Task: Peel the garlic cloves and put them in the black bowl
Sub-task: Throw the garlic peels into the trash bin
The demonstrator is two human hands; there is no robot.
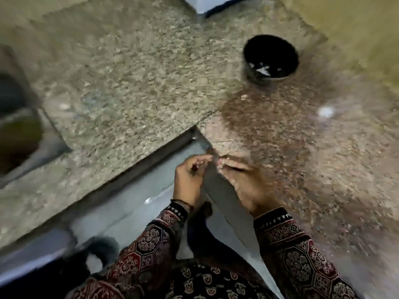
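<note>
While the frame is smeared by head motion, both hands can be seen brought together at the near edge of the stone counter (pixel 129 72). The peeling step is judged to be in hand.

The left hand (pixel 190 180) is held with its fingers (pixel 203 158) curled in and the tips closed against the thumb in a pinch. A small pale speck at those tips is taken to be the garlic clove (pixel 219 163), though it is too blurred to be sure. The right hand (pixel 246 186) is laid out longer, its fingers (pixel 233 164) pressed close together and their tips brought to the same spot. Whether the clove is being pinched by them or only steadied cannot be told.

For the step to be done well, the clove should be held firmly by its body in one hand. The skin should be caught at the tip by a nail of the other and drawn off along its length, so that the flesh is not bruised and no scraps are carried along.

The black bowl (pixel 269 48) is set well apart, further back and to the right on the counter. Pale pieces (pixel 262 69) are seen lying in its bottom. A reach up and to the right will be needed once the clove is bare.
</note>
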